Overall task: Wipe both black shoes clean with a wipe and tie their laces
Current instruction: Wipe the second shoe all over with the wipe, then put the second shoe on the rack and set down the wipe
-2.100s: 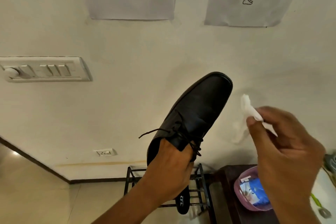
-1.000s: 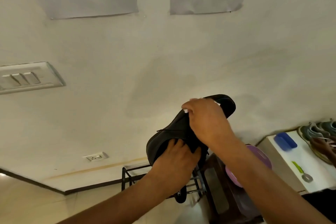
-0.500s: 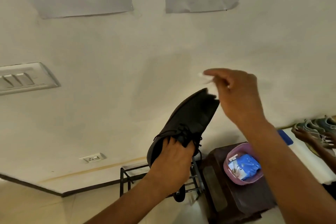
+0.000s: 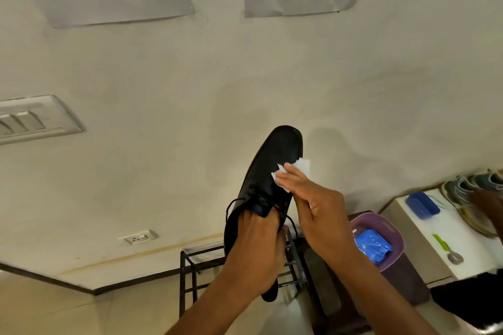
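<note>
I hold a black leather shoe (image 4: 275, 160) up in front of the wall, toe pointing up. My left hand (image 4: 257, 239) grips it at the heel opening, fingers tucked inside. Its black laces (image 4: 239, 202) hang loose near the tongue. My right hand (image 4: 313, 204) presses a white wipe (image 4: 302, 167) flat against the right side of the shoe's upper. A second dark shoe (image 4: 270, 291) shows partly below my left wrist on the rack.
A black metal shoe rack (image 4: 190, 266) stands on the floor below. To the right a purple basket (image 4: 389, 231) holds a blue wipes pack (image 4: 373, 246). A white cabinet (image 4: 441, 236) carries a blue case, a green-handled tool, grey sneakers (image 4: 471, 185) and another person's hand (image 4: 490, 205).
My right hand came down from above the toe and now presses the wipe on the shoe's side. The shoe stays held by my left hand, tilted a little more upright.
</note>
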